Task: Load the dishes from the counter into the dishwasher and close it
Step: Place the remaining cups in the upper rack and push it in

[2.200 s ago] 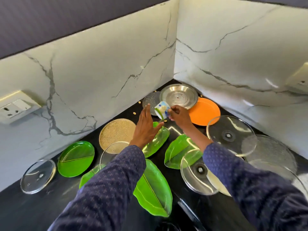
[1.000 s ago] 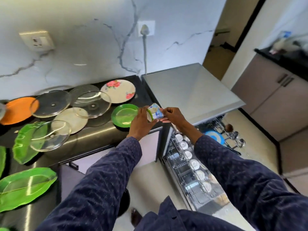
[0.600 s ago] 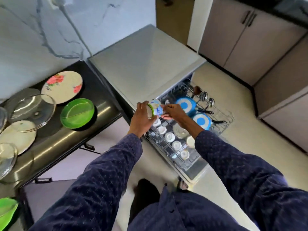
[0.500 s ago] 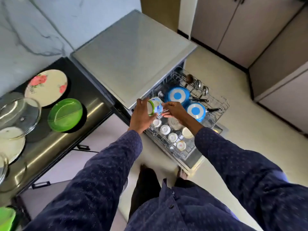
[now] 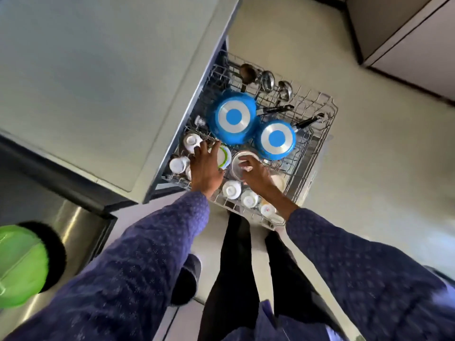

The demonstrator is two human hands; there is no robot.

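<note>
Cup [image 5: 224, 156]: on its side over the rack [image 5: 317, 153], mouth towards the small blue pan [image 5: 275, 139].
Left hand [image 5: 205, 166]: fingers curled round the cup.
Right hand [image 5: 253, 172]: beside the cup, grip unclear.

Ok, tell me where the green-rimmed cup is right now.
In the head view, the green-rimmed cup is over the pulled-out dishwasher rack, beside the left hand, just below the larger blue pan.

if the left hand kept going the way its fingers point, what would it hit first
Probably the larger blue pan, upturned in the rack. The left hand holds the cup with its fingers aimed up the picture toward the pan's near edge. Depth is unclear, so a rack wire could come first.
</note>
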